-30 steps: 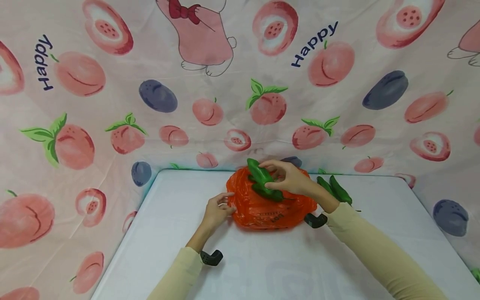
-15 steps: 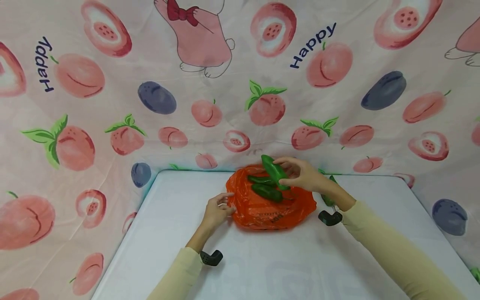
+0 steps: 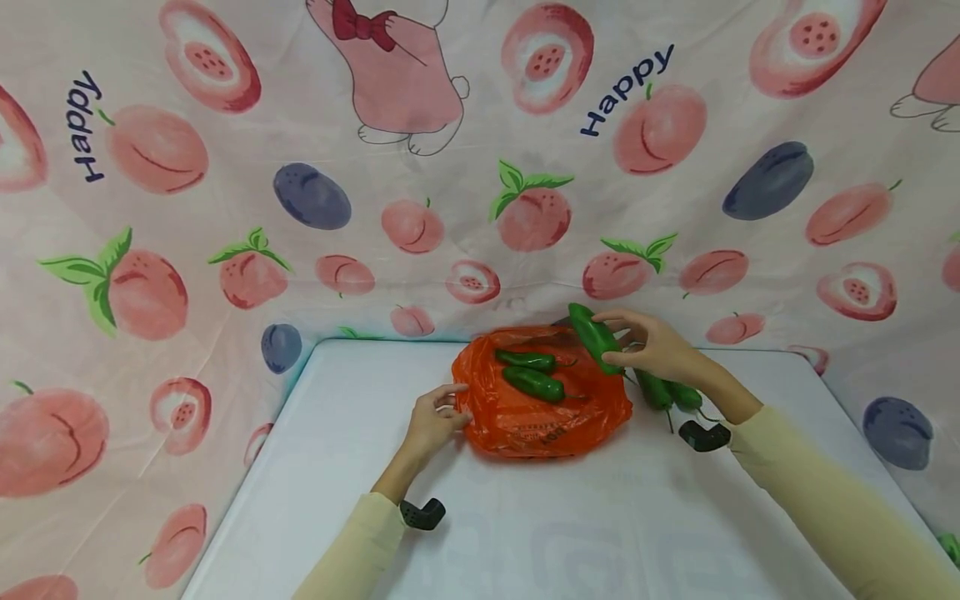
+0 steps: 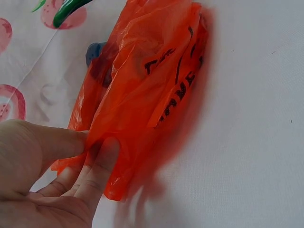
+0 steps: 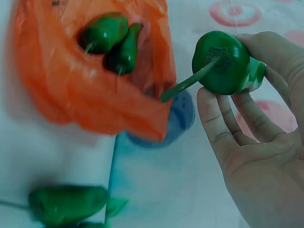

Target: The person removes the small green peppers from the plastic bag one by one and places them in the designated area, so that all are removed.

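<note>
Between the thumb and fingers of my right hand (image 3: 656, 343) is a green pepper (image 3: 595, 337), raised above the right part of an orange plastic bag (image 3: 517, 429). Its stem points toward the camera in the right wrist view, where the pepper (image 5: 223, 64) shows its stem end. Two more green peppers, one (image 3: 525, 360) behind the other (image 3: 533, 384), lie at the bag. My left hand (image 3: 433, 429) pinches the bag's left edge; in the left wrist view thumb and fingers grip the thin plastic (image 4: 128, 109).
Two green peppers (image 3: 655, 390) lie on the white table (image 3: 570, 525) just right of the bag, partly behind my right hand. A fruit-patterned cloth (image 3: 450, 175) hangs along the table's far edge.
My right hand has carried its pepper rightward, from over the two peppers at the bag to the bag's right side. The left hand has stayed at the bag's left edge.
</note>
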`<state>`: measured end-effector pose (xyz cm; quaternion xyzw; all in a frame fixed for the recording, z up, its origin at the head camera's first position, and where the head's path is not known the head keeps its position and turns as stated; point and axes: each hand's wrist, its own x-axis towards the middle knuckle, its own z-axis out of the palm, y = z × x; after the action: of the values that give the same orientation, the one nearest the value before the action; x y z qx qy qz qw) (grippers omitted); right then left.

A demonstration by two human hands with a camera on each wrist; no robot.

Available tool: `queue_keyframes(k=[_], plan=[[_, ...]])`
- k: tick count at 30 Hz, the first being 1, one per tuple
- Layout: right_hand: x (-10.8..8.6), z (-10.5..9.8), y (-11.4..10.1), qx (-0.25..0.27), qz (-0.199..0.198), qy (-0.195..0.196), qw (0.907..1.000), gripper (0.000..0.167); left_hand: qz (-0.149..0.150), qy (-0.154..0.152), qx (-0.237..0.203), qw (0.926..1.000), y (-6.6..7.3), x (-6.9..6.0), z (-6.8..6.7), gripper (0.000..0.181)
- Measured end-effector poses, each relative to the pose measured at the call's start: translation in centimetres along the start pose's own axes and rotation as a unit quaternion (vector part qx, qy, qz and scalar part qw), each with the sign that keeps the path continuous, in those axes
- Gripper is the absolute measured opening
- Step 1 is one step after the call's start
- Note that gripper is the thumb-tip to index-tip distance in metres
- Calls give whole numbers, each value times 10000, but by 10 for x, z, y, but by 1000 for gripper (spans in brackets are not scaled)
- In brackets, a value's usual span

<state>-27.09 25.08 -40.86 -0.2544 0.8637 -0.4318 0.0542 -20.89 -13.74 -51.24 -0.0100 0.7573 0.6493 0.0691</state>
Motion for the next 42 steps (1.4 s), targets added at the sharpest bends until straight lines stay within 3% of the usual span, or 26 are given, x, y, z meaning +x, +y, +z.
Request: queue_keyframes(k=[25,42], plan=[[-69,-51,45,-607,743,414,9945,62,4,81,67,9999,-3,1,-3,47],[-90,-64,66,-810,946,773,9892,61,-41,87,-48,9999,1,0,-10,47]])
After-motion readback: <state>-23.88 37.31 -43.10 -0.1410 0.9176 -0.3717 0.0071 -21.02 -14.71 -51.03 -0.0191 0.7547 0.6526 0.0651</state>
